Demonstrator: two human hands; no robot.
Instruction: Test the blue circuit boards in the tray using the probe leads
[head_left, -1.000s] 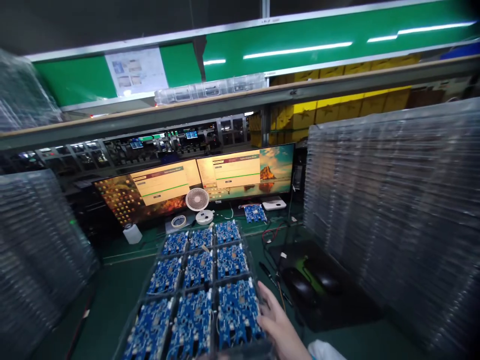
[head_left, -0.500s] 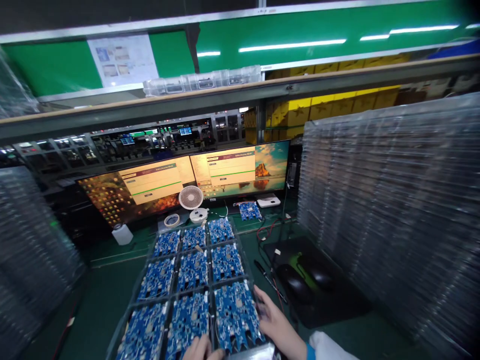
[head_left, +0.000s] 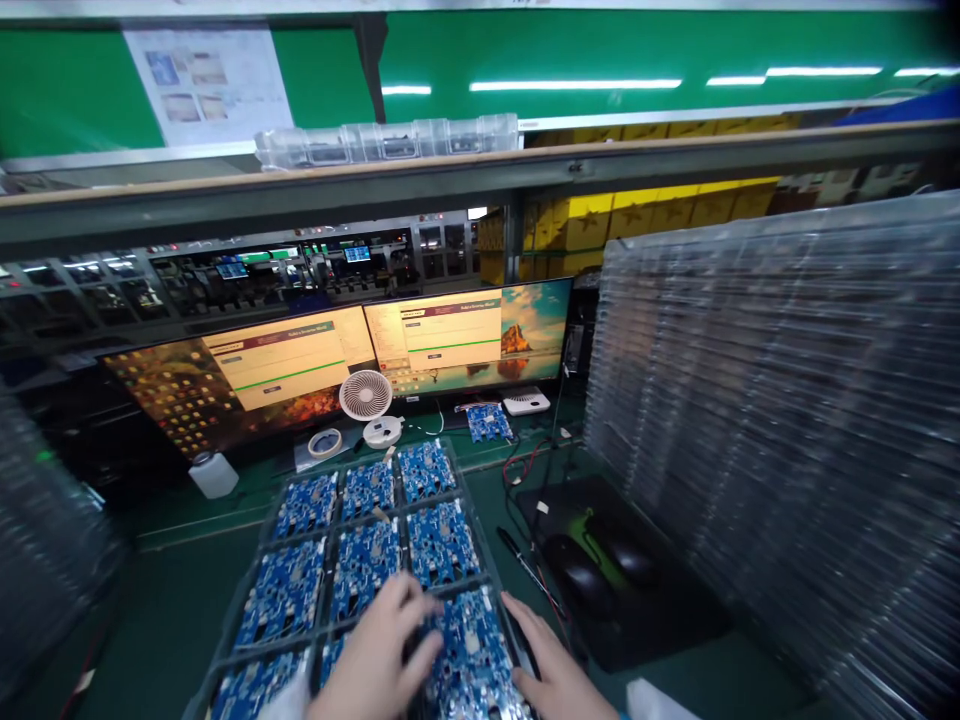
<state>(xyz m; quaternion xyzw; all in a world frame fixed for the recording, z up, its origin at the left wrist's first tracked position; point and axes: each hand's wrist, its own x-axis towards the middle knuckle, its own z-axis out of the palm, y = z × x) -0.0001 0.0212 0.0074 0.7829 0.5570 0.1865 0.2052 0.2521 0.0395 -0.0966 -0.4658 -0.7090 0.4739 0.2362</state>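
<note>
A clear plastic tray (head_left: 253, 548) lies on the green bench in front of me, holding several blue circuit boards in a grid. Both hands are on the nearest right board (head_left: 472, 650). My left hand (head_left: 379, 655) rests over the board's left edge, fingers curled down onto it. At the board's right edge sits my right hand (head_left: 544, 665), with its fingers along the tray rim. Neither hand has lifted the board clear of the tray.
Two monitors (head_left: 337, 360) stand behind the tray, with a small white fan (head_left: 366, 398), a tape roll (head_left: 325, 443) and a lone blue board (head_left: 488, 423) before them. Two black mice (head_left: 592, 565) sit on a dark pad. Tall stacks of clear trays (head_left: 780, 440) rise on the right and left.
My left hand has come up from the bottom edge onto the near right board. The right hand stays at that board's right side. The view has tilted down and shifted slightly.
</note>
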